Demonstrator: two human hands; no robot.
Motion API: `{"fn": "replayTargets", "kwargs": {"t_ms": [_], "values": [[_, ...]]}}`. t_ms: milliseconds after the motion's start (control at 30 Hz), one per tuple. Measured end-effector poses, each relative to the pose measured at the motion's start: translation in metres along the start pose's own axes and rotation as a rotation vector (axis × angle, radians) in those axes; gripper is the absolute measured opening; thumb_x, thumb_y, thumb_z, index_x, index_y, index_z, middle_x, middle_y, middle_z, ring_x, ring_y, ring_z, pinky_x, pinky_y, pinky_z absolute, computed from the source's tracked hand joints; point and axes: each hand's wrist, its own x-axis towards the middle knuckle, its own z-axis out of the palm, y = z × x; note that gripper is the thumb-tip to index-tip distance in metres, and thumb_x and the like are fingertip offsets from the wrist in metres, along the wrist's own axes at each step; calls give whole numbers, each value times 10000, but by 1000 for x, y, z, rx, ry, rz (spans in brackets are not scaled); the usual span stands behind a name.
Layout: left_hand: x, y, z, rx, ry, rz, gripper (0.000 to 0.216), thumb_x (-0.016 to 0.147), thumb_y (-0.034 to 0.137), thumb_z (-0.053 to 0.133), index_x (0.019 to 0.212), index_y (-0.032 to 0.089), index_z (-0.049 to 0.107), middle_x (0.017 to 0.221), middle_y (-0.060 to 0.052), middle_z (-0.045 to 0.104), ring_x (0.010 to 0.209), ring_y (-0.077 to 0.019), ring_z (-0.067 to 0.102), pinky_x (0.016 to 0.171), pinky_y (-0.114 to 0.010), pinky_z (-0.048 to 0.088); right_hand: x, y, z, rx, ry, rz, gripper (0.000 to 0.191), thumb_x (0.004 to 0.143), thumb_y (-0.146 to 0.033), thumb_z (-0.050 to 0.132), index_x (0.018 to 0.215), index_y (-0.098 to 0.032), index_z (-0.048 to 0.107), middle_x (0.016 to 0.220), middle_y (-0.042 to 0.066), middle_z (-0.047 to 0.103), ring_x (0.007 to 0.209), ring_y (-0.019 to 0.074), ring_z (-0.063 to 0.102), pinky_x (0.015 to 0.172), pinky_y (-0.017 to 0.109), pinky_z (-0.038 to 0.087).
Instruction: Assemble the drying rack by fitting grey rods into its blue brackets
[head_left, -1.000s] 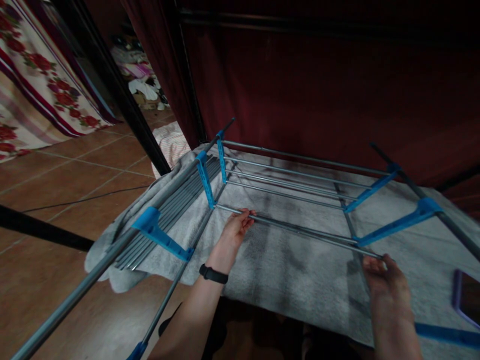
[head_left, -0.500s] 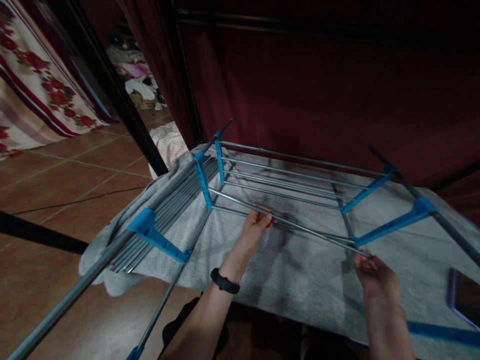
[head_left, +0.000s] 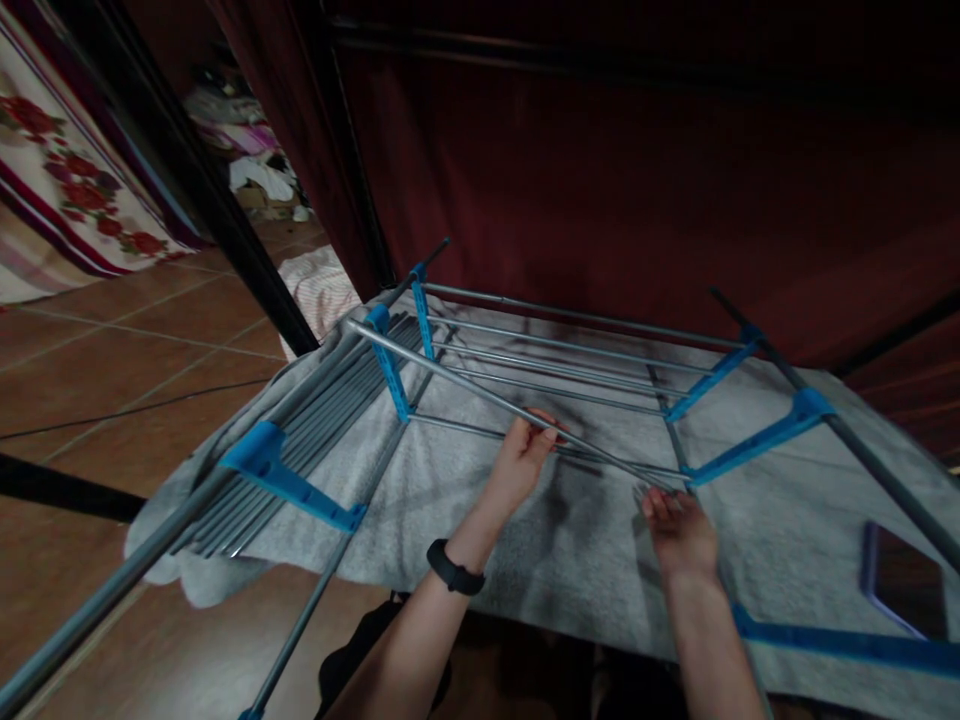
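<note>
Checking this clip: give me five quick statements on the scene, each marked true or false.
1. The left hand grips a metal rod. True.
2. The black wristband is on the right wrist. False: it is on the left wrist.
3. A smartphone lies on the grey cloth. True.
4. The rack's brackets are red. False: they are blue.
5. The row of parallel rods is at the picture's right edge. False: it is left of the hands.
</note>
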Motion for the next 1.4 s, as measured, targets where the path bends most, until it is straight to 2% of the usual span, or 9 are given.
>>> {"fn": "replayTargets", "kwargs": {"t_ms": [100, 200, 333, 533, 633, 800, 933, 1167, 1400], "values": [[-3, 5, 4, 29, -5, 13, 125, 847, 243, 718, 931, 206, 633, 955, -47, 704, 897, -179, 626, 851, -279, 481, -10, 11, 12, -48, -88, 17, 96, 751, -270, 596, 804, -249, 519, 711, -34, 617, 632, 131, 646, 632, 295, 579], [-6, 11, 6, 91, -13, 57, 90, 865, 252, 699, 933, 201, 670, 979, -60, 704, 966, -201, 615, 945, -292, 447, -29, 21, 28, -52, -151, 54, 227, 654, -290, 711, 834, -236, 584, 768, -19, 674, 666, 143, 654, 624, 287, 569], [-11, 18, 8, 183, -31, 130, 84, 904, 253, 644, 947, 195, 689, 969, -69, 703, 1005, -211, 608, 984, -282, 408, -59, 28, 51, -118, -290, 98, 311, 576, -317, 783, 829, -219, 631, 785, 10, 709, 652, 153, 637, 604, 282, 529], [-15, 26, 7, 189, -16, 51, 205, 881, 235, 670, 1084, 210, 684, 792, -26, 671, 818, -195, 602, 838, -263, 441, -94, 34, 68, -384, -687, 126, 318, 663, -408, 796, 901, -213, 718, 820, 41, 728, 771, 203, 646, 717, 340, 487], [-14, 31, 0, 272, -26, 79, 195, 862, 244, 688, 1052, 212, 711, 717, -6, 621, 740, -181, 559, 753, -244, 435, -95, 32, 69, -477, -768, 83, 310, 668, -457, 797, 863, -222, 745, 820, 41, 723, 782, 205, 632, 727, 345, 474], [-4, 35, -23, 435, 25, 170, 181, 836, 239, 689, 1010, 230, 737, 736, 1, 612, 690, -155, 516, 655, -222, 408, -79, 17, 66, -382, -631, 12, 418, 601, -517, 833, 884, -223, 746, 830, 48, 726, 775, 203, 632, 741, 350, 478], [3, 35, -41, 613, 70, 225, 52, 790, 228, 718, 836, 219, 742, 690, 13, 611, 631, -138, 482, 612, -216, 384, -66, 7, 62, -317, -519, -56, 447, 556, -551, 843, 840, -221, 740, 804, 48, 732, 767, 208, 634, 742, 360, 482], [9, 32, -77, 727, 56, 195, 147, 655, 221, 841, 770, 255, 757, 814, -32, 708, 804, -205, 601, 733, -232, 458, -53, -7, 52, -247, -462, -103, 404, 601, -473, 817, 891, -205, 730, 849, 46, 736, 756, 183, 628, 755, 346, 488], [15, 33, -113, 1021, -102, 250, 70, 754, 305, 727, 799, 253, 716, 770, -15, 712, 747, -208, 622, 737, -264, 449, -45, -17, 46, -126, -338, -166, 395, 610, -350, 788, 963, -204, 688, 921, 28, 728, 773, 160, 638, 764, 317, 513]]}}
